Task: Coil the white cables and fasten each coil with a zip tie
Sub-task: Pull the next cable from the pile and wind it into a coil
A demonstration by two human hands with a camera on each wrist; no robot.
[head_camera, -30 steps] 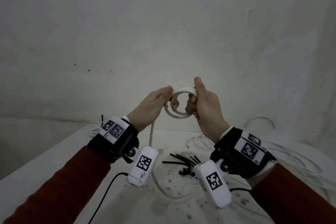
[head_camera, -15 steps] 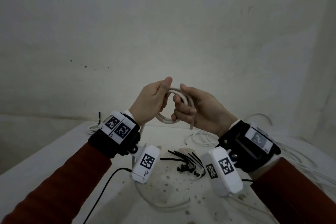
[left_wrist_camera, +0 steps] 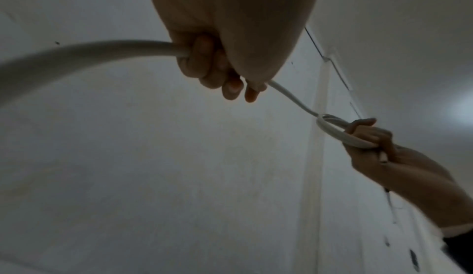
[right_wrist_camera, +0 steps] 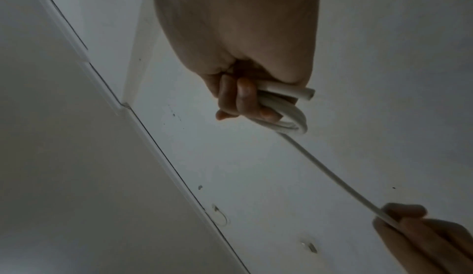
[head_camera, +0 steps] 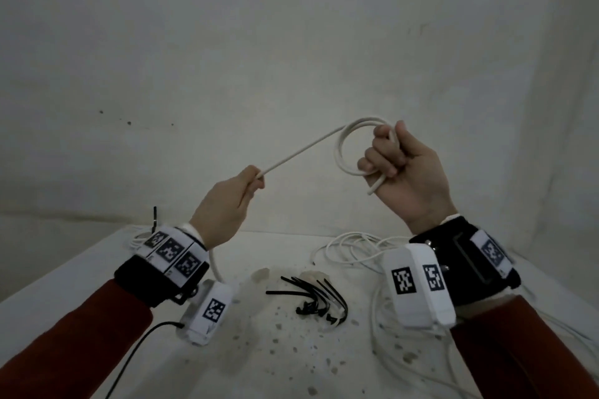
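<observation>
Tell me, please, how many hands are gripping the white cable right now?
2: the left hand grips the straight run of the white cable, and the right hand grips the small coil.

Dark red sleeves (head_camera: 74, 340), black wristbands (head_camera: 470, 262), white marker-tagged camera pods (head_camera: 418, 288)

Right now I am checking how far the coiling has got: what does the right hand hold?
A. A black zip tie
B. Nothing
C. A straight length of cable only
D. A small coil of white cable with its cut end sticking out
D: the right hand grips a small coil of white cable, its cut end poking past the fingers, while the left hand holds the straight run.
</observation>
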